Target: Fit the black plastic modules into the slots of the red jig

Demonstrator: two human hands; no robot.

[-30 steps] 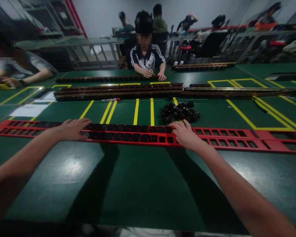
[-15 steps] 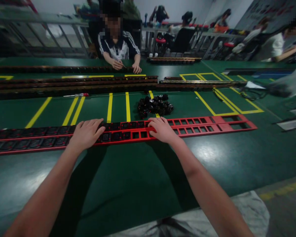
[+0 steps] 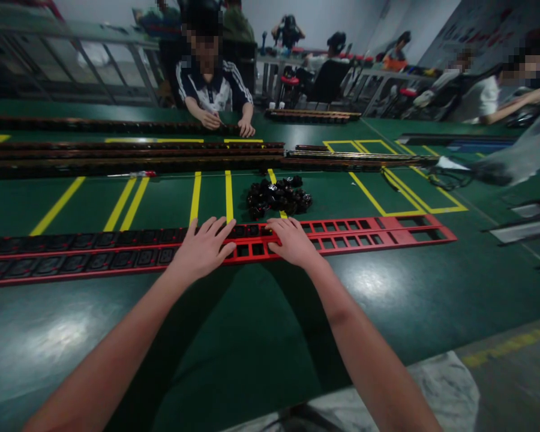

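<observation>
A long red slotted strip lies across the green table. Its left part holds several black sockets; the right slots are bare. My left hand rests flat on the strip, fingers spread, holding nothing. My right hand lies palm down on the strip just to the right, fingers extended, with a short stretch of strip between the hands. A pile of loose black sockets sits on the table just beyond my right hand.
Long dark strips lie across the table's far side, where a seated person's hands work on one. Yellow lines mark the surface. More people sit at the right and at benches behind. The table's near edge runs at lower right.
My left hand slid right along the red strip and now lies close to my right hand. The view swung rightwards, showing the strip's right end.
</observation>
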